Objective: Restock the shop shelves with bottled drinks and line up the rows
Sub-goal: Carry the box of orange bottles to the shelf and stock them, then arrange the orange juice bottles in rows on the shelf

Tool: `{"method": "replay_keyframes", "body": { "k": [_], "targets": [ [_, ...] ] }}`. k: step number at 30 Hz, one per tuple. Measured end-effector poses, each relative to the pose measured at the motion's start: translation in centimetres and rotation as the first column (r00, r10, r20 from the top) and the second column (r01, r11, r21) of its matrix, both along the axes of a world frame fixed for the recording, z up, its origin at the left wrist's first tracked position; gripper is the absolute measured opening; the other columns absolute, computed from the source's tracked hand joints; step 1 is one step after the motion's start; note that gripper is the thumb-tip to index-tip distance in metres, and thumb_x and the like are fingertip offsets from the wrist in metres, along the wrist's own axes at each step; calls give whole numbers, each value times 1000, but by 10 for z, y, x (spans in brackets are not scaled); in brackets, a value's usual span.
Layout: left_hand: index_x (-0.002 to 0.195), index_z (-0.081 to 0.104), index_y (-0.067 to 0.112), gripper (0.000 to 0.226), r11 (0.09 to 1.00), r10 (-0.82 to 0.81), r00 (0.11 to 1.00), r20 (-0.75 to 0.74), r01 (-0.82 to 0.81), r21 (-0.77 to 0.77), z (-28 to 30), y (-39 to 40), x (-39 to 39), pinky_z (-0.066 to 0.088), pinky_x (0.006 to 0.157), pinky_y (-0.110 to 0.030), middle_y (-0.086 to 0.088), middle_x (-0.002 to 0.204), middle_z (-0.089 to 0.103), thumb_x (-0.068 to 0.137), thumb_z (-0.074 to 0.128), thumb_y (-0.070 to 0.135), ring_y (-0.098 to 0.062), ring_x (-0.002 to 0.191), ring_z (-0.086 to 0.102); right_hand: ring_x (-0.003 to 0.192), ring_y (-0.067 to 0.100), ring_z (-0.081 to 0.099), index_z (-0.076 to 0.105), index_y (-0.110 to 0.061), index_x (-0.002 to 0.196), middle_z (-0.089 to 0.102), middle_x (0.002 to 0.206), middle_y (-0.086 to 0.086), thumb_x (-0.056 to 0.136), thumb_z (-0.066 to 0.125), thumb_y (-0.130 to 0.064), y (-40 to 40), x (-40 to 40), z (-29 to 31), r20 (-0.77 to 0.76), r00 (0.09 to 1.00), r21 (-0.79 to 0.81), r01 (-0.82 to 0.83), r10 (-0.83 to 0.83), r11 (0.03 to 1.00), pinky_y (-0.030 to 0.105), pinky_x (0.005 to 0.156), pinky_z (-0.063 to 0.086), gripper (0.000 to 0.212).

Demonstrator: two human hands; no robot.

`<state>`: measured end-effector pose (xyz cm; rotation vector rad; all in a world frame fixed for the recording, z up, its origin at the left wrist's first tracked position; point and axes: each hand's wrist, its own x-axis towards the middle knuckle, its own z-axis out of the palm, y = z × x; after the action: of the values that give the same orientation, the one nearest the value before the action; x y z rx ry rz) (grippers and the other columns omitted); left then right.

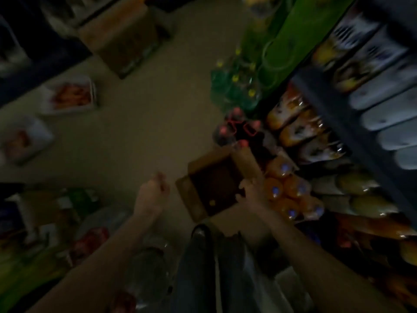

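Observation:
The picture is dark and blurred. An open cardboard box (214, 185) lies on the floor in the middle, and its inside looks nearly empty. My right hand (250, 192) grips the box's right edge. My left hand (153, 190) hovers to the left of the box, fingers curled into a loose fist with nothing in it. Right of the box stand orange drink bottles with blue caps (291, 193). Further back are dark bottles with red caps (237, 129) and green bottles with yellow caps (234, 84). Shelves (316, 91) on the right hold more bottles.
A large closed cardboard box (121, 35) sits on the floor at the back. Two white trays of goods (70, 96) lie on the floor at the left. Packaged goods crowd the lower left. My legs (203, 267) are at the bottom centre.

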<state>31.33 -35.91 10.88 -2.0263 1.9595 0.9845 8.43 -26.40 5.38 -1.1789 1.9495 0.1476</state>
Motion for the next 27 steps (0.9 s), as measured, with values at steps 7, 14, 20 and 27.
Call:
{"method": "replay_keyframes", "body": {
  "k": [7, 14, 20, 27],
  "targets": [
    [115, 52, 5, 27, 933, -360, 908, -214, 354, -67, -166, -8, -31, 35, 68, -21, -6, 90, 59, 88, 49, 5, -25, 87, 59, 116, 27, 51, 46, -7, 129, 50, 129, 14, 87, 62, -17, -10, 42, -205, 233, 973, 149, -40, 4, 988, 27, 88, 42, 46],
    [114, 54, 3, 29, 840, -542, 795, -273, 501, -208, -265, 2, -26, 39, 69, -22, -9, 99, 61, 85, 51, 1, -20, 87, 58, 124, 36, 43, 46, 3, 131, 45, 134, 24, 97, 39, -6, -14, 76, -339, 163, 937, 139, -333, 310, 933, 26, 90, 36, 36],
    [111, 57, 3, 29, 869, -493, 828, -266, 457, -189, -229, 12, -18, 40, 73, -21, -9, 97, 62, 83, 52, -3, -21, 90, 58, 100, 29, 55, 53, -8, 115, 56, 109, 13, 82, 64, -13, -28, 42, -263, 163, 945, 61, -295, 282, 954, 27, 68, 39, 35],
    [142, 26, 15, 73, 785, -577, 772, -266, 614, 81, -52, -26, -73, 37, 102, -36, -9, 140, 37, 81, 66, 14, -26, 126, 41, 74, 20, 49, 51, -12, 84, 45, 69, -2, 73, 71, -19, -89, -30, 26, 72, 894, -134, -432, 443, 892, 31, 57, 38, 23]
  ]
}}
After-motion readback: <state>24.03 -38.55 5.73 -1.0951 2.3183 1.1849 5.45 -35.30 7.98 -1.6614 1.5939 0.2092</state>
